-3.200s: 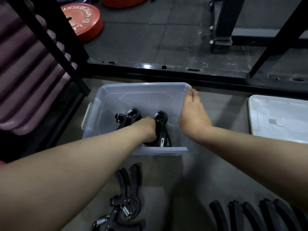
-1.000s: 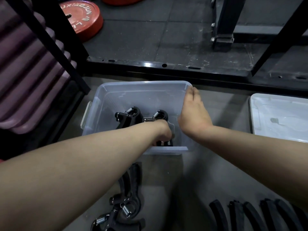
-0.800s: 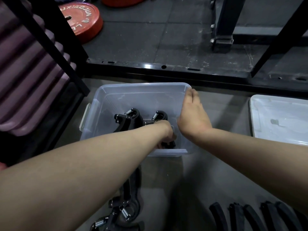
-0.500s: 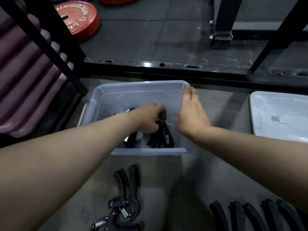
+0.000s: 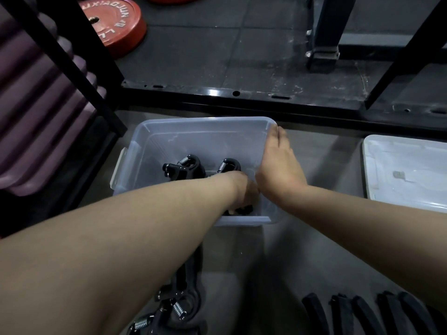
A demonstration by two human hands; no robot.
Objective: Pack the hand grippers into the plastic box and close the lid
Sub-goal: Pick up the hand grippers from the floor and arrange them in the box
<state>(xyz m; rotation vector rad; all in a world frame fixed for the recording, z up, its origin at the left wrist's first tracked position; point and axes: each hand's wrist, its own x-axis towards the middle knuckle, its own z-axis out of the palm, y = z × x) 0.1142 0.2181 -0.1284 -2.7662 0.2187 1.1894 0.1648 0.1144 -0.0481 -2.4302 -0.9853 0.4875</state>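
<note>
Reaching our left hand [image 5: 244, 192] into the plastic box [image 5: 205, 122], near-right corner; fingers hidden, can't tell if it's gripping. Our right hand [image 5: 278, 170] lies flat on the right wall. Two hand grippers [image 5: 186, 168] inside: prob. rigid, light, springy, so we'd grab 'em by the handles.

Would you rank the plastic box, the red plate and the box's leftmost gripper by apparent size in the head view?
1. plastic box
2. red plate, partly hidden, farther off: true size unsure
3. leftmost gripper

Left hand [image 5: 244, 194] dropped into box [image 5: 205, 120] near corner.
</note>
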